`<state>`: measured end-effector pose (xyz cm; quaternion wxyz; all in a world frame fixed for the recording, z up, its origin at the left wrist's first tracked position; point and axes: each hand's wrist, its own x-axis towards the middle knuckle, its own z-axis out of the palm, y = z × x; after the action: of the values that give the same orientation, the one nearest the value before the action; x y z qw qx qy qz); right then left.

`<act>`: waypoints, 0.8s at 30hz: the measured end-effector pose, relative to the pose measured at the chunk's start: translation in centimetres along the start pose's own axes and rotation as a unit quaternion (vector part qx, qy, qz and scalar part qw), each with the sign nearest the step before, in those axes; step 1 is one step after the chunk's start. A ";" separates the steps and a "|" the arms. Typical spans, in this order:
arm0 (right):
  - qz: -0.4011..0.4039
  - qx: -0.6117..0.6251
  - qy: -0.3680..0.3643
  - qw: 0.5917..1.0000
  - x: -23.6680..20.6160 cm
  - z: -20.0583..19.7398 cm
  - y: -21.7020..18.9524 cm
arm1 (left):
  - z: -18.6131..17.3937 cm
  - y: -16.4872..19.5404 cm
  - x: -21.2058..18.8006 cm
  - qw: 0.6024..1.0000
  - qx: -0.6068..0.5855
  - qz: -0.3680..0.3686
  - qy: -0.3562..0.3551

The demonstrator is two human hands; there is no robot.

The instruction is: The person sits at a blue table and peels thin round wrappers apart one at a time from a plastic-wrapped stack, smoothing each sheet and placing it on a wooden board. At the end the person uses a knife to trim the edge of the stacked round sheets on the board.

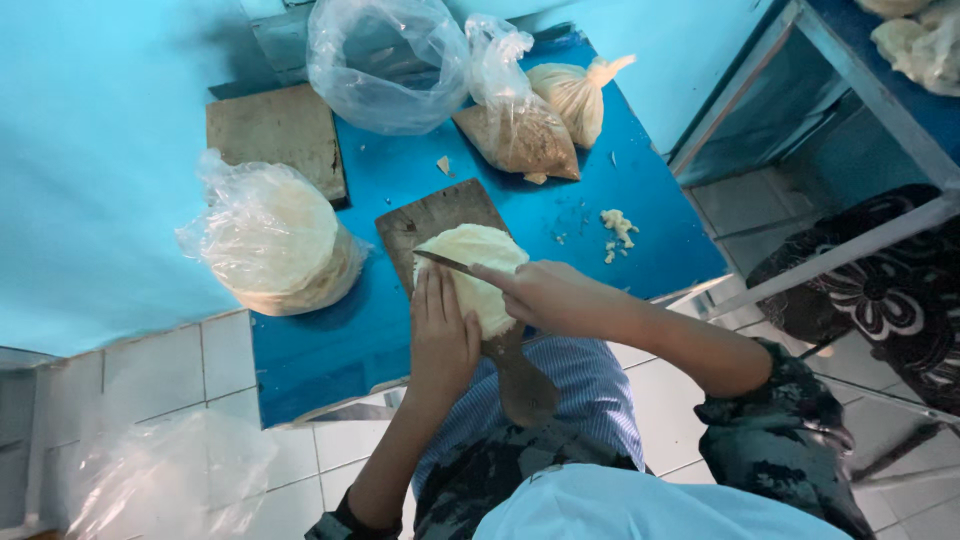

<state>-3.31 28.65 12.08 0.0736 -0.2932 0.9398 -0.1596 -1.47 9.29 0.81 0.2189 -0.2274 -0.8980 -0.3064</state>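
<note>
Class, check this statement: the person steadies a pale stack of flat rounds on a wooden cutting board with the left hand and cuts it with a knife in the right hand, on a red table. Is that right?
Not quite: the table is blue, not red, as the head view shows. The rest holds: the left hand steadies the pale stack of flat rounds on the wooden cutting board, and the right hand cuts with the knife.

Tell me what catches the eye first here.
At centre, the right hand draws a knife across a pale stack of flatbreads on a worn wooden board, the left hand flat beside it. Left of them on the bright blue table sits a bagged stack of flatbreads.
</note>
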 end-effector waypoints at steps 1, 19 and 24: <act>-0.005 0.003 0.016 1.000 0.0 0.0 -0.1 | -0.1 0.0 0.0 1.000 -0.002 0.001 0.003; 0.048 -0.039 -0.018 0.998 -2.2 0.2 -0.1 | -0.2 0.5 0.2 1.000 0.018 0.010 0.006; 0.063 -0.035 -0.043 0.996 -3.2 0.5 -0.3 | 0.1 0.6 0.0 1.000 0.008 0.005 0.006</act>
<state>-0.48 30.14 11.87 0.1137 -0.2428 0.9573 -0.1083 -1.19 9.80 1.02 0.2277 -0.2279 -0.8981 -0.2995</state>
